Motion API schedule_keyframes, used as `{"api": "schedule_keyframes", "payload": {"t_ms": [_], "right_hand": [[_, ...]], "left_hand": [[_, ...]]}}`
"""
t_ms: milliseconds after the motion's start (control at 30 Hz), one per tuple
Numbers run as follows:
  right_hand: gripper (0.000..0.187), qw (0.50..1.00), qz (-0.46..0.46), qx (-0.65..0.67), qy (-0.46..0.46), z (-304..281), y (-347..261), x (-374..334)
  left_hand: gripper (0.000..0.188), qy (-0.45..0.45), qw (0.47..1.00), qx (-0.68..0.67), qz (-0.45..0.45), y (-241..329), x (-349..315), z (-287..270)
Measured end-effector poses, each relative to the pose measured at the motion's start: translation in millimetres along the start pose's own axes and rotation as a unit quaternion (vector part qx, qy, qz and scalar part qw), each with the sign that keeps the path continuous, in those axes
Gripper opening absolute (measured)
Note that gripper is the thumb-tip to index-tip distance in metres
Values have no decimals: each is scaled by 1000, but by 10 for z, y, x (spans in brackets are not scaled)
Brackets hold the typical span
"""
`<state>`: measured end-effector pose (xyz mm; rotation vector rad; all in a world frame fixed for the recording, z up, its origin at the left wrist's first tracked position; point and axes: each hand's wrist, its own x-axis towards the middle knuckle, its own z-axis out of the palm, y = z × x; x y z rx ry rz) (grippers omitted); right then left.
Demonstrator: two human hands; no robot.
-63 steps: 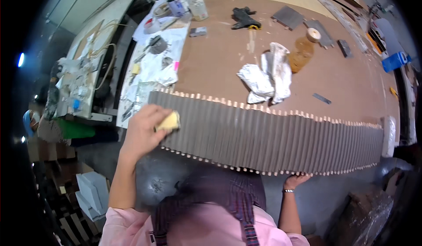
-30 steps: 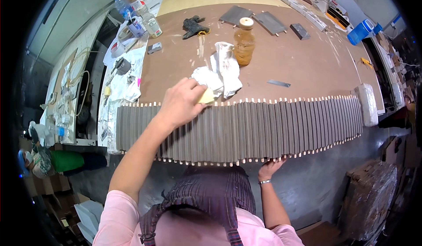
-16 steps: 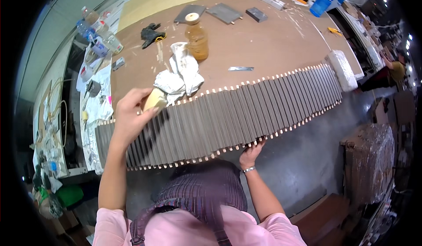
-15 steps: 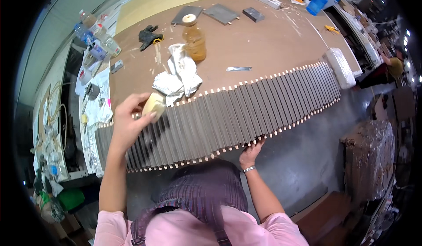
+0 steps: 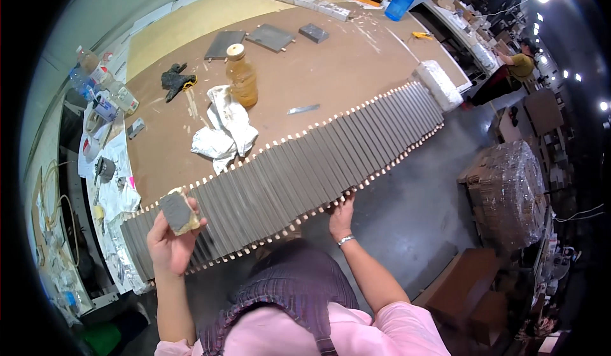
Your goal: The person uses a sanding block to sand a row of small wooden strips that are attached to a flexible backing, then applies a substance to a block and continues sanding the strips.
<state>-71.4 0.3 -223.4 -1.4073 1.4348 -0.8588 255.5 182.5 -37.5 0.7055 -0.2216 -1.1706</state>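
A long row of thin grey boards [image 5: 286,171] stands packed side by side along the table's near edge, with pale wooden pegs sticking out on both long sides. Raised over the row's left part, my left hand [image 5: 173,244] is closed around a yellow sponge block [image 5: 180,213]. The block's flat grey face is turned up into view. My right hand [image 5: 342,219], a silvery band at its wrist, reaches to the row's near side around the middle and grips the edge there. Its fingertips are partly hidden beneath the boards and pegs.
Behind the row are a white cloth [image 5: 226,127], an amber bottle [image 5: 242,79], a metal strip [image 5: 303,109] and a dark glove [image 5: 176,82]. A white wrapped block [image 5: 438,85] abuts the row's right end. A wrapped stack [image 5: 503,190] stands on the floor at right; another person [image 5: 522,66] is farther off.
My left hand has lowered and turned, moving from over the boards near the cloth toward me; the sponge's grey face now shows. My right hand stays at the near edge. The view has shifted.
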Motion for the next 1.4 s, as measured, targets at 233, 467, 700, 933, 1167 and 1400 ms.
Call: {"api": "schedule_keyframes", "payload": {"t_ms": [233, 467, 700, 933, 1167, 1400], "right_hand": [[40, 991, -96, -95, 0, -121, 195, 160], [12, 919, -244, -179, -251, -1407, -3, 781], [6, 888, -373, -240, -120, -3075, -1035, 2646], [23, 927, -297, -224, -48, -3578, -799, 5087], [43, 850, -349, -371, -134, -3502, -919, 5267], [48, 835, -368, -389, -126, -3512, -747, 5344]], "left_hand": [[60, 80, 995, -38, -44, -365, -250, 144], [56, 170, 967, -52, 184, -583, -357, 576], [52, 340, 871, -55, 351, -1296, -509, 1458], [48, 406, 821, -32, 399, -1701, -384, 2400], [46, 451, 799, -45, 395, -2021, -315, 2504], [46, 528, 755, -10, 389, -2209, -465, 2126]]}}
